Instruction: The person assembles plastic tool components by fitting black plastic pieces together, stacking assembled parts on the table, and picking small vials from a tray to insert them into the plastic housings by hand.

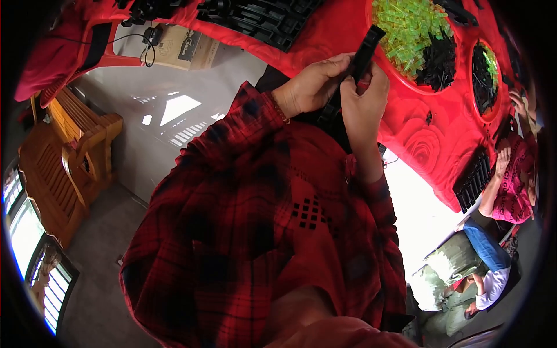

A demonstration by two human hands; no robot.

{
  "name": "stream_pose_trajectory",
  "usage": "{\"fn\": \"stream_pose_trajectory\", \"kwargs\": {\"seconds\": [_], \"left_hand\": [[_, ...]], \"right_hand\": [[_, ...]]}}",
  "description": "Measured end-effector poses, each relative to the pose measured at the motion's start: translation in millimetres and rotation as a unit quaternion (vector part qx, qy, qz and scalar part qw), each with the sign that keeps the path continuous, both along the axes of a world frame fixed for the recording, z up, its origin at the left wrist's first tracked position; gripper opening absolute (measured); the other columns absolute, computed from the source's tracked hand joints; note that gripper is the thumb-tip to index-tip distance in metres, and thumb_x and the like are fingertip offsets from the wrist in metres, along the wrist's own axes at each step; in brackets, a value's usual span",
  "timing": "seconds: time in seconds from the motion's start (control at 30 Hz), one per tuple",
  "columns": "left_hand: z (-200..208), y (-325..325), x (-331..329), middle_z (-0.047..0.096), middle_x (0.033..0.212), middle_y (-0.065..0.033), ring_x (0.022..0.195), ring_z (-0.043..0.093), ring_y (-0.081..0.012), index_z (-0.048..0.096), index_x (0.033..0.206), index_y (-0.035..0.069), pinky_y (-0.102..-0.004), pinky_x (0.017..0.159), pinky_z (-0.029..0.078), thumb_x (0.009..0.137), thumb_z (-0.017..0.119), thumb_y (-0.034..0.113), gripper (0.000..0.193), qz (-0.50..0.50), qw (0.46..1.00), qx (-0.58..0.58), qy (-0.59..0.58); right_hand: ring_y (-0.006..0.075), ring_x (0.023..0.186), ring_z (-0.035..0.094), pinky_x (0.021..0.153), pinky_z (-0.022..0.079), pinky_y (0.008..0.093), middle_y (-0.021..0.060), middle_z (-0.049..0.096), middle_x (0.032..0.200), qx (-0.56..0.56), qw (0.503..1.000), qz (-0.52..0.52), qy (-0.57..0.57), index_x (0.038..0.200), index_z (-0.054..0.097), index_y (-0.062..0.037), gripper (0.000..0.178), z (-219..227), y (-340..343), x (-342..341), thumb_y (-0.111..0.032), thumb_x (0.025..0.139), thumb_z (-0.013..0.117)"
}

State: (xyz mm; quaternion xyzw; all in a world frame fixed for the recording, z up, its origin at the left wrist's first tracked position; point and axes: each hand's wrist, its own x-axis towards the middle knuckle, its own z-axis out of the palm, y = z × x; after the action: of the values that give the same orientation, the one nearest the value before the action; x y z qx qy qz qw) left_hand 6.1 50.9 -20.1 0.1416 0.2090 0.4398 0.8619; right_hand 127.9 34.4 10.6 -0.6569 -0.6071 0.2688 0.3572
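Note:
A long, narrow black plastic bar slants between my two hands, over the edge of the red table covering. My left hand is closed on its left side, thumb near the middle of the bar. From the right, my right hand grips the same bar with the thumb pressed on it. The bar's upper end sticks out past my fingers, and its lower part shows only partly below the hands. Close by to the right, a red basin holds many translucent yellow-green plastic pieces and a heap of thin black pieces.
Black slotted plastic parts lie at the table's far side. A smaller red basin holds black and yellow-green pieces. A black rack-like part rests on the right edge, beside a person in pink. A wooden chair stands left.

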Motion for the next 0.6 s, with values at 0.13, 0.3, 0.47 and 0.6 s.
{"fn": "stream_pose_trajectory", "kwargs": {"seconds": [0.13,0.3,0.47,0.6], "left_hand": [[-6,-1,0,0.060,0.122,-0.0074,0.115,0.057,-0.0186,0.046,0.139,0.006,-0.0335,0.102,0.046,0.107,0.039,0.032,0.042,-0.006,1.000,-0.006,-0.011],[-10,-2,-2,0.060,0.123,-0.0064,0.115,0.057,-0.0173,0.043,0.142,0.007,-0.0318,0.102,0.046,0.106,0.043,0.033,0.044,-0.001,0.999,-0.001,-0.046],[-2,-5,4,0.061,0.123,-0.0040,0.114,0.057,-0.0160,0.043,0.143,0.008,-0.0312,0.102,0.046,0.105,0.047,0.028,0.043,0.008,0.999,-0.031,-0.006],[-1,-5,0,0.061,0.124,-0.0035,0.116,0.057,-0.0160,0.045,0.143,0.008,-0.0314,0.103,0.046,0.105,0.047,0.028,0.043,0.002,1.000,-0.014,-0.024]], "right_hand": [[0.0349,0.097,0.059,0.085,0.045,0.0465,0.0156,0.062,0.100,-0.024,0.999,-0.004,0.022,0.114,0.059,-0.0014,0.037,-1,2,1,-0.013,0.081,0.070],[0.0357,0.093,0.059,0.082,0.046,0.0472,0.0168,0.061,0.095,-0.027,1.000,-0.001,0.014,0.105,0.061,-0.0002,0.028,-3,3,0,-0.012,0.081,0.069],[0.0367,0.092,0.057,0.080,0.045,0.0491,0.0179,0.059,0.095,-0.051,0.999,-0.004,0.019,0.102,0.060,0.0008,0.025,-10,2,6,-0.011,0.081,0.068],[0.0353,0.091,0.057,0.080,0.045,0.0479,0.0167,0.058,0.096,-0.050,0.998,0.011,0.022,0.105,0.059,0.0010,0.025,-8,0,9,-0.010,0.083,0.066]]}}
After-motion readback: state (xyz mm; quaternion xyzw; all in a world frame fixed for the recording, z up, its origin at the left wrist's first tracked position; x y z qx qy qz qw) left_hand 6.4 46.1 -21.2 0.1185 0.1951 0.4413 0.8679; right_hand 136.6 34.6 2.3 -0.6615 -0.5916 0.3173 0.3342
